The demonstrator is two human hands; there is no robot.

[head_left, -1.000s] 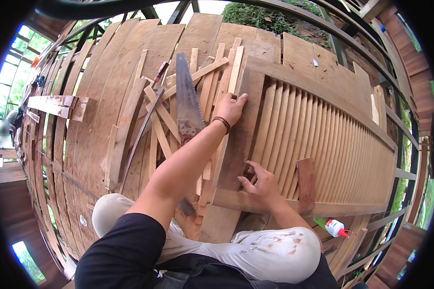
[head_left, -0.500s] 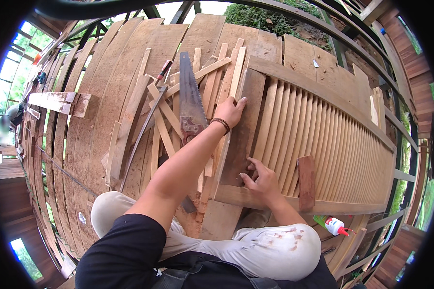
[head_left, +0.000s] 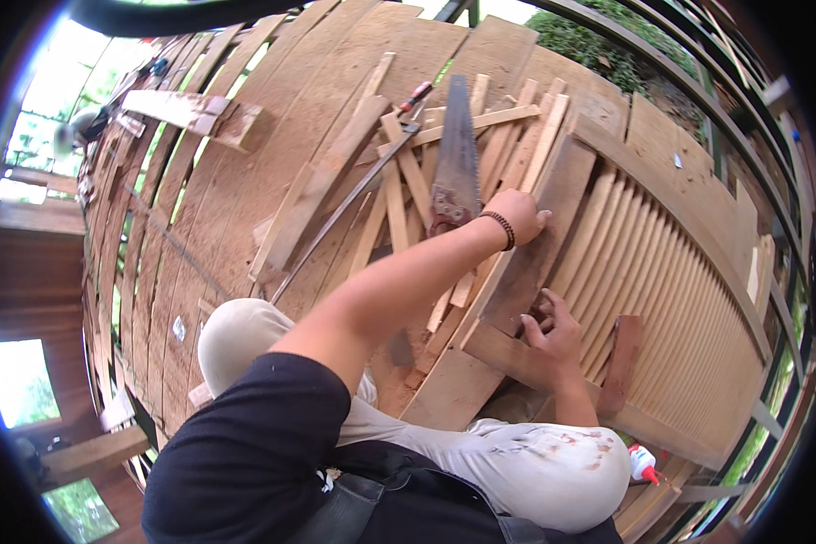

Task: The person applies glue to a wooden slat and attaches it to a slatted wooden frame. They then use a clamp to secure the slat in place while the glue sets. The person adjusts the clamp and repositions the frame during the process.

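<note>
A wooden louvered shutter (head_left: 648,263) with many slanted slats lies in front of me at the right. My left hand (head_left: 517,219) grips the outer edge of its dark end rail (head_left: 539,254), thumb on top. Closer to me, my right hand (head_left: 556,337) rests over the near corner, beside the slat ends. Its fingers are bent, with thumb and forefinger apart and nothing visible between them. A reddish-brown wood block (head_left: 620,363) lies across the shutter's near side rail, just right of that hand. A handsaw (head_left: 456,154) lies left of my left hand.
Thin wooden strips (head_left: 394,204) are piled under and around the saw, with a red-and-black handled tool (head_left: 417,96) among them. A long thin metal bar (head_left: 344,213) lies alongside. A white glue bottle (head_left: 642,461) with a red cap is by my right knee. Gaps separate some floor planks (head_left: 204,213).
My view has swung left, so everything sits farther right and tilted in the picture. Both hands keep nearly the same places on the shutter; the right fingers have drawn slightly closer together.
</note>
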